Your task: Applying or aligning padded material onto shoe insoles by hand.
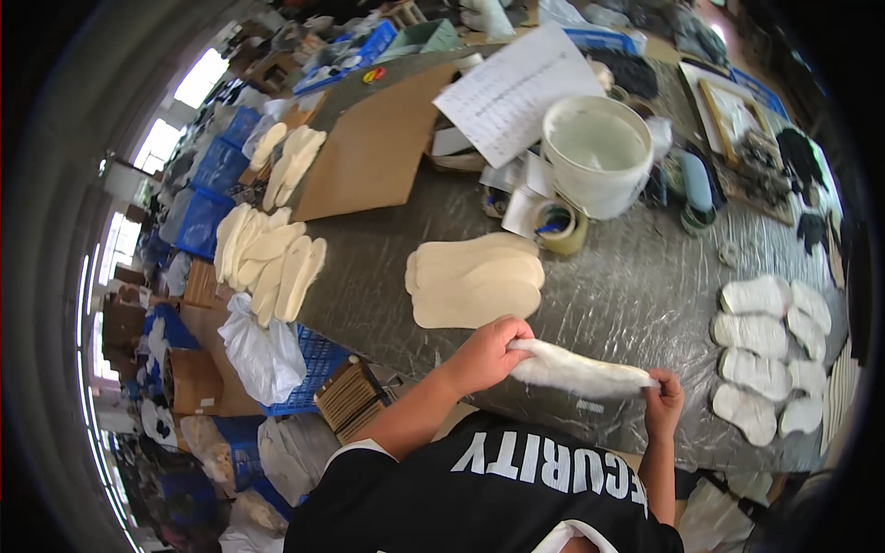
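A white fleecy insole [576, 370] is stretched between my two hands above the near edge of the table. My left hand [490, 354] pinches one end, fingers closed on it. At the other end my right hand [665, 404] grips the tip between thumb and fingers. Just beyond my left hand lies a stack of cream insoles [475, 286], overlapping one another. More cream insoles [267, 258] are piled at the table's left edge. On the right, several white fleecy insoles [751, 334] lie in rows.
A white bucket [599, 157] stands at the back, with a roll of tape [560, 229] before it. Printed paper [521, 92] and a cardboard sheet [378, 138] lie to its left. A blue crate [313, 364] with a plastic bag [263, 350] sits beside the table's left edge.
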`<state>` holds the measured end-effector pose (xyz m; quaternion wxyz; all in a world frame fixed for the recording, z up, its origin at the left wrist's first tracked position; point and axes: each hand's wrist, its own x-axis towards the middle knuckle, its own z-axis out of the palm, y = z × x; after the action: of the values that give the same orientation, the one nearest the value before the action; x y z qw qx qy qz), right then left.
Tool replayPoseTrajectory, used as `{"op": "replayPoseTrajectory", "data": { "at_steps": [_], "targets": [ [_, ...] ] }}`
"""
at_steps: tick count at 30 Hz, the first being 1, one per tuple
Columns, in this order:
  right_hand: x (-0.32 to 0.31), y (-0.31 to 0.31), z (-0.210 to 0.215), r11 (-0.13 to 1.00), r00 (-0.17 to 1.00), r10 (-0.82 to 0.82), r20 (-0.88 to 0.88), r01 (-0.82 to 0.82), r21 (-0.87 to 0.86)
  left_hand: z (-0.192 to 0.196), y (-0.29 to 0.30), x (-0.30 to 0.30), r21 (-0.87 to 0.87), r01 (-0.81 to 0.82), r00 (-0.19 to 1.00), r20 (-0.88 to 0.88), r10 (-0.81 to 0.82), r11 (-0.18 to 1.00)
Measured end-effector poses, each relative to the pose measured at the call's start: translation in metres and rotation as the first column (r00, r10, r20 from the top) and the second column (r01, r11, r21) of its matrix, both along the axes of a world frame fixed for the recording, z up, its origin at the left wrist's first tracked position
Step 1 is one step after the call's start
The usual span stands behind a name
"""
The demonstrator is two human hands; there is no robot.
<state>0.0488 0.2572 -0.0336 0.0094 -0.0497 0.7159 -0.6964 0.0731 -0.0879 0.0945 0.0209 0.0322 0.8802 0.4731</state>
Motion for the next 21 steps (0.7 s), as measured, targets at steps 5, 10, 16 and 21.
{"op": "replayPoseTrajectory", "data": {
  "at_steps": [5,10,16,21],
  "targets": [
    [-0.011,-0.067,0.030,0.974,0.973,0.178,0.149,-0.153,-0.164,0.049,-0.094,0.016,0.159,-0.226,0.959,0.208,0.191,0.961],
    [-0.009,-0.111,0.026,0.981,0.960,0.192,0.206,-0.192,-0.021,0.096,-0.236,-0.016,0.215,-0.385,0.848,-0.302,0.436,0.898],
    [0.004,-0.162,0.029,0.988,0.940,0.147,0.308,-0.154,-0.002,0.136,-0.510,-0.063,0.539,-0.709,0.354,-0.284,0.891,0.454],
    [0.022,-0.173,0.030,0.969,0.924,0.142,0.354,-0.202,0.140,0.126,-0.642,-0.063,0.501,-0.858,-0.188,-0.107,0.976,-0.111]
  ]
}}
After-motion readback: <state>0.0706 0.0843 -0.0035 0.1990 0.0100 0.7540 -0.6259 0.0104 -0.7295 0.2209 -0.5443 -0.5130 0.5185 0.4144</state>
